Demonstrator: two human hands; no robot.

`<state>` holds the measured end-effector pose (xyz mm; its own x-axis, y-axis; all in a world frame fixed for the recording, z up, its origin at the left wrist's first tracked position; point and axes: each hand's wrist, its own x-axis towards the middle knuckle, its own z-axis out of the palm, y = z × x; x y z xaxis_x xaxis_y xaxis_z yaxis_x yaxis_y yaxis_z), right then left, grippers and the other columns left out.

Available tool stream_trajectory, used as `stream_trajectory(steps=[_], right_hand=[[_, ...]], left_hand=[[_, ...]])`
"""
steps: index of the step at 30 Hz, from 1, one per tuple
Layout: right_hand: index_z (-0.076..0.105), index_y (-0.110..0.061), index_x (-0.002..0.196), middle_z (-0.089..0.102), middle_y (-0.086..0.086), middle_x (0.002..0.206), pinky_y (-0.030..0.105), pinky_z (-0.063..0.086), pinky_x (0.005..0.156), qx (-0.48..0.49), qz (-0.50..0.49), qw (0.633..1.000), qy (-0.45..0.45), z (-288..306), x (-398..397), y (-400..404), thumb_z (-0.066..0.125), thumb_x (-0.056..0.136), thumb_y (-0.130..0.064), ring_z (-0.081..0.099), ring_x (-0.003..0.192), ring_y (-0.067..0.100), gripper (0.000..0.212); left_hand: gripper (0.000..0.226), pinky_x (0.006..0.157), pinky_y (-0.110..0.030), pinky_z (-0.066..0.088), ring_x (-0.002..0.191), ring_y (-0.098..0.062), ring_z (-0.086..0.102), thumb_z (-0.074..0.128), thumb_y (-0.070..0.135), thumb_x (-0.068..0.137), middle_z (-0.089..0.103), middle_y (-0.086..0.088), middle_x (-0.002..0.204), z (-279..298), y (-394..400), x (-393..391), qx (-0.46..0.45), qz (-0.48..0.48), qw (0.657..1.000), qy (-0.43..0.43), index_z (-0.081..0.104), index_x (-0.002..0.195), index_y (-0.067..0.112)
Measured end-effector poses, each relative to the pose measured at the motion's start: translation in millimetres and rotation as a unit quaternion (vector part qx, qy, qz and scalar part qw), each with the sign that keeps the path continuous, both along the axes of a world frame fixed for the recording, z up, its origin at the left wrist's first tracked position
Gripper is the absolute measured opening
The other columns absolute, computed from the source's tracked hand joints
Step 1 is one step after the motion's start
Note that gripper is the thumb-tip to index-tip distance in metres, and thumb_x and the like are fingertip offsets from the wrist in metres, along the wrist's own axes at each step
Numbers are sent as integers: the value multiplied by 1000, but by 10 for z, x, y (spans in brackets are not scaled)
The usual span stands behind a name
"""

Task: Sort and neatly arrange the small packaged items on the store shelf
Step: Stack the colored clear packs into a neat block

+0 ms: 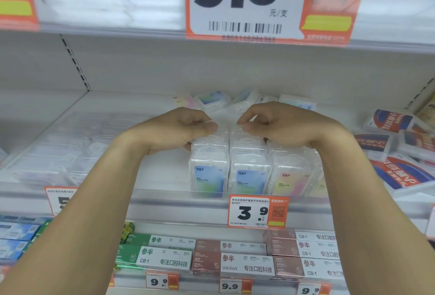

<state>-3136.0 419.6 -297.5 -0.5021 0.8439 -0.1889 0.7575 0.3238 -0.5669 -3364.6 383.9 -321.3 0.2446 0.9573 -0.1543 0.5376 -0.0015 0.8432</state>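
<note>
Clear plastic floss-pick boxes with pastel labels stand in rows at the front of the middle shelf: a blue-green one (pixel 209 172), a blue one (pixel 250 172) and a pink-yellow one (pixel 292 177). My left hand (pixel 181 129) has curled fingers gripping the top of the left row. Over the middle row, my right hand (pixel 280 125) pinches a box top. Several loose boxes (pixel 211 100) lie jumbled behind the hands at the back of the shelf.
Red-and-blue labelled clear boxes (pixel 395 153) lie in a heap at the right. More clear boxes (pixel 58 153) fill the left of the shelf. A 3.9 price tag (pixel 257 211) hangs on the shelf rail. Toothpaste cartons (pixel 230 259) fill the shelf below.
</note>
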Motion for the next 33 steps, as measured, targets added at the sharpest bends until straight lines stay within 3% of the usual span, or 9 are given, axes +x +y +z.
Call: stream_trajectory(steps=[5,7,9,11,16,22,25,28,33], right_hand=[[64,-24,112,68,1,103,32,52,77,107,-72,988,85,45,157,80,48,101,-35,64,76,13,22],[64,-25,114,68,1,106,20,50,70,136,-97,982,86,102,358,111,49,101,-34,61,74,6,21],[64,-22,117,67,1,110,8,45,56,111,-123,983,80,144,580,111,50,101,-34,62,74,7,24],[66,-22,117,67,2,113,10,46,54,68,-142,984,80,157,784,85,53,99,-35,66,78,15,26],[69,-31,110,70,-15,108,18,49,73,-13,-147,988,42,174,1177,-17,59,94,-44,72,83,12,23],[74,-29,106,74,-11,107,26,51,96,-79,-118,989,37,91,1310,-15,64,93,-35,72,94,9,18],[73,-30,109,72,-6,115,28,52,98,-97,-115,986,72,32,1285,2,64,93,-35,68,107,16,19],[70,-32,112,70,-1,117,35,52,100,-125,-112,982,85,-2,1244,7,64,93,-39,64,113,26,21],[68,-32,114,70,-4,116,33,51,101,-135,-105,983,72,3,1244,-10,63,92,-42,65,111,20,25]], left_hand=[[27,72,-20,57,84,-10,69,54,33,97,72,-2,95,28,86,32,77,71,994,-40,70,100,12],[30,81,-33,59,89,-16,71,53,36,96,73,-5,97,98,145,117,103,78,990,-48,70,101,11],[30,81,-35,59,89,-15,71,55,40,94,72,-2,98,216,224,274,118,48,992,-15,70,100,14],[31,82,-34,59,90,-14,70,56,44,93,71,0,101,339,325,497,106,-1,994,22,69,99,17],[36,88,-39,57,101,-27,68,58,37,93,69,-16,109,392,499,1006,-13,-116,991,66,64,106,4],[32,93,-33,53,100,-18,64,60,43,90,67,-5,109,297,471,1119,-45,-152,977,145,68,105,16],[24,95,-31,48,95,-11,60,59,47,90,64,5,98,282,436,1108,-54,-162,970,171,67,98,26],[18,82,-24,45,87,-8,55,57,48,90,58,12,86,268,428,1095,-46,-166,969,180,63,90,31],[23,79,-23,39,85,-6,53,53,52,91,57,14,86,252,433,1062,-36,-171,963,204,63,96,32]])
